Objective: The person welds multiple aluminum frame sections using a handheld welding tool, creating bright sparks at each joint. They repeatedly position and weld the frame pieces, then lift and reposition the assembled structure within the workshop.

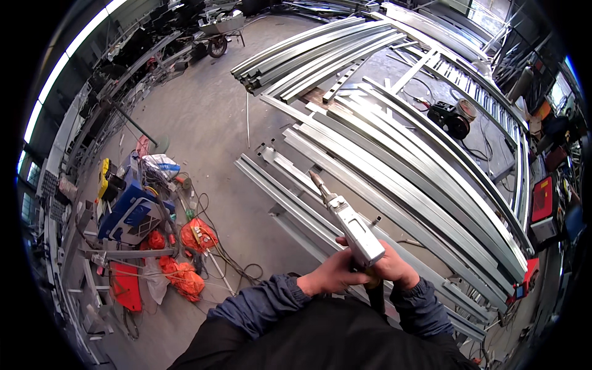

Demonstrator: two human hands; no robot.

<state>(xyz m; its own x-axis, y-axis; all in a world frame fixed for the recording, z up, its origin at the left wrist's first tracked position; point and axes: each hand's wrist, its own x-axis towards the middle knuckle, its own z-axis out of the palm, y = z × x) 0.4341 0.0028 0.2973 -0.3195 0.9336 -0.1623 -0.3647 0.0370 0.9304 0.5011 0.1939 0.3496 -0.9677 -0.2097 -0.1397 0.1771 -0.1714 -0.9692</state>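
Note:
A silver, boxy handheld welding gun (356, 229) with a copper-coloured nozzle is held in front of my body, its tip pointing away and a little left. My left hand (333, 270) is closed about the gun's rear from the left, and my right hand (393, 266) wraps it from the right. The grip itself is mostly hidden by my fingers. Beneath the nozzle lie long galvanized steel channels (296, 166). The tip appears above or beside a bar; whether it touches the metal I cannot tell.
Long steel profiles (394, 160) fill the right side, with more stacked bars (308, 52) beyond. A black and red machine (453, 117) sits among the frames. On the left floor are a blue machine (132, 213), orange bags (182, 277) and loose cables (231, 262). A wheelbarrow (222, 26) stands far back.

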